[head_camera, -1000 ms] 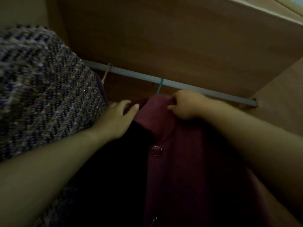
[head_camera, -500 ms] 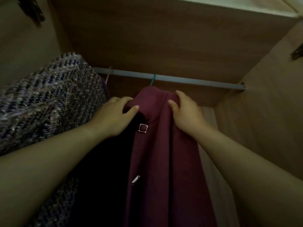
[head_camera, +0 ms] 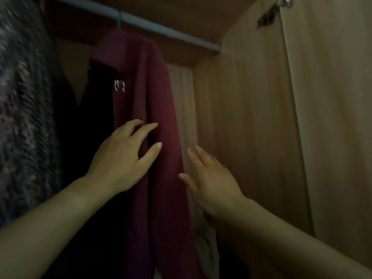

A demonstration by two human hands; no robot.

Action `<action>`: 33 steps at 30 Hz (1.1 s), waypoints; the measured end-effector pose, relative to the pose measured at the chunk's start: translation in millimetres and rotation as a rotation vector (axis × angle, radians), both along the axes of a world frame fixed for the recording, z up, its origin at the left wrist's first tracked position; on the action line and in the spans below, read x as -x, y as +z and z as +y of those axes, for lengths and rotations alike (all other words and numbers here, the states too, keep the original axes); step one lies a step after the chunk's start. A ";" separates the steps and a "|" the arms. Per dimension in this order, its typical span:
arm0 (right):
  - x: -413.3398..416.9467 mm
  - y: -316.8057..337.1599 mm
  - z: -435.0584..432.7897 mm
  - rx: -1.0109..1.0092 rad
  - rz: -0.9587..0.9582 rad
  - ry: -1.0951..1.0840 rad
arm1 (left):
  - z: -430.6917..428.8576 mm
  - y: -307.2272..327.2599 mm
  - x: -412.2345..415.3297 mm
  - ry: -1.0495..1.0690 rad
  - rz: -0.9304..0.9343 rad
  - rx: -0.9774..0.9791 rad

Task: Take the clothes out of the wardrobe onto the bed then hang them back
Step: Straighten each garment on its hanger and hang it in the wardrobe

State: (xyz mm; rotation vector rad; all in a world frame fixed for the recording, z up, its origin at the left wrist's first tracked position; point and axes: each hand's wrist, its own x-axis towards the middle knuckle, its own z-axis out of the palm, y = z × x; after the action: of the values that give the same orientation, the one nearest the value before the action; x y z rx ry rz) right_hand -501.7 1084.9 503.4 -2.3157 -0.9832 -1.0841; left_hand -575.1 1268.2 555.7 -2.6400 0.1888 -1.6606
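Up along the top of the frame we've got the grey wardrobe rail (head_camera: 161, 29) running from the upper left down toward the right, with the teal hanger hook (head_camera: 120, 18) looped over it. Off that hook hangs the maroon coat (head_camera: 155, 101), smack in the middle of the picture and dropping past the bottom edge. So the coat is on the rail, inside the wardrobe. A small silver buckle (head_camera: 119, 86) sits on its front at upper centre, a bit blurry. Just left of the maroon cloth is something black (head_camera: 94, 121), either the coat's dark inside or another garment. Honestly we can't tell in this light.

Our left hand (head_camera: 122, 160) lies on the front of the coat at centre frame, fingers spread and only gently bent, thumb sticking out to the right. It isn't clutching any cloth, just resting on it. Our right hand (head_camera: 211, 182) is lower right of centre, loose too, fingers straight and pointing up, holding nothing. It sits just beside the coat's right edge. The thumb tip is right at the cloth, but we can't say whether it actually touches.

Filling the left edge is a speckled purple-and-grey tweed jacket (head_camera: 24, 117), blurred, hanging beside the dark part. Over on the right is the wooden side panel (head_camera: 241, 117) of the wardrobe, then the paler door (head_camera: 332, 127), with a metal hinge (head_camera: 268, 16) in the upper right. Down at the bottom, between the coat and the side panel, some pale crumpled fabric (head_camera: 209, 246) pokes out.
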 end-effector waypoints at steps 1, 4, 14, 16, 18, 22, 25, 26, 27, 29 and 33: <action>9.4 -24.9 -15.0 0.034 0.053 -0.068 | -7.7 -21.9 1.1 0.004 0.050 -0.015; 38.6 -96.2 -63.2 0.100 0.158 -0.211 | -37.4 -88.2 6.9 -0.010 0.190 -0.046; 221.4 -299.7 -259.7 0.030 0.574 -0.707 | -234.1 -320.8 81.2 -0.499 0.700 -0.041; 273.9 -334.1 -295.4 -0.038 0.685 -0.793 | -287.5 -360.3 111.7 -0.632 0.812 -0.077; 326.4 -360.3 -329.6 -0.091 0.768 -0.865 | -342.3 -390.5 146.3 -0.761 0.933 -0.136; 427.3 -385.3 -401.1 -0.173 0.863 -1.048 | -449.2 -427.2 215.7 -1.015 1.068 -0.273; 511.3 -405.4 -455.8 -0.270 0.896 -1.216 | -528.6 -453.5 269.7 -1.161 1.133 -0.357; 541.7 -414.1 -472.9 -0.318 0.913 -1.281 | -555.7 -463.3 289.6 -1.204 1.155 -0.377; 573.4 -422.2 -489.3 -0.375 0.927 -1.354 | -584.1 -472.8 311.5 -1.248 1.176 -0.394; 634.1 -435.2 -518.6 -0.486 0.939 -1.494 | -640.2 -488.2 357.9 -1.335 1.205 -0.436; 738.0 -440.3 -567.3 -0.653 0.936 -1.725 | -745.0 -498.1 451.6 -1.542 1.228 -0.531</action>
State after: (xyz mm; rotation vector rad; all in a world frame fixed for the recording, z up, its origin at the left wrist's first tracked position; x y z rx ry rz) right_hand -1239.8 517.6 63.0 -2.1754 1.6809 -0.3225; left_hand -1026.7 523.2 57.6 -2.4008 2.4880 0.5827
